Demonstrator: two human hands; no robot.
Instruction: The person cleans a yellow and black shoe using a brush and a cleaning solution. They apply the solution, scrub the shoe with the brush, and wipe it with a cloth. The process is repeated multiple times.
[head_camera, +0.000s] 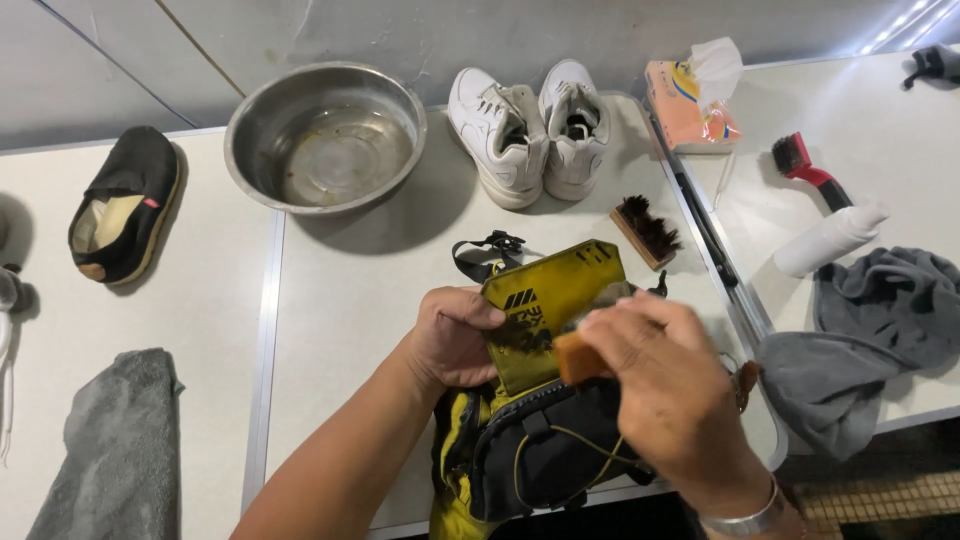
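One yellow-and-black shoe (530, 420) sits at the near edge of the middle table (350, 280), its yellow tongue flap pulled upright. Left hand (455, 335) is clenched around the flap's left edge, thumb across the front. Right hand (665, 390) grips one small orange-brown sponge block (578, 357) between the fingertips and presses it against the flap (metal bracelet on that wrist).

Just beyond the shoe: one black strap loop (488, 252) lying flat, and one wooden brush (645, 230) with dark bristles toward the right edge. At the far edge, one pair of white sneakers (535, 125), two shoes side by side, touching. Left of them, one steel bowl (325, 135) at the far left corner, a little water in it.

Left table: one black slipper (125, 200) with a tan insole, one grey towel (115, 450) near the near edge.

Right table: one pack of tissues (692, 100) at the far left corner, one red-handled brush (808, 170), one white bottle (830, 238) lying on its side, one grey cloth (865, 335) draped over the near edge.
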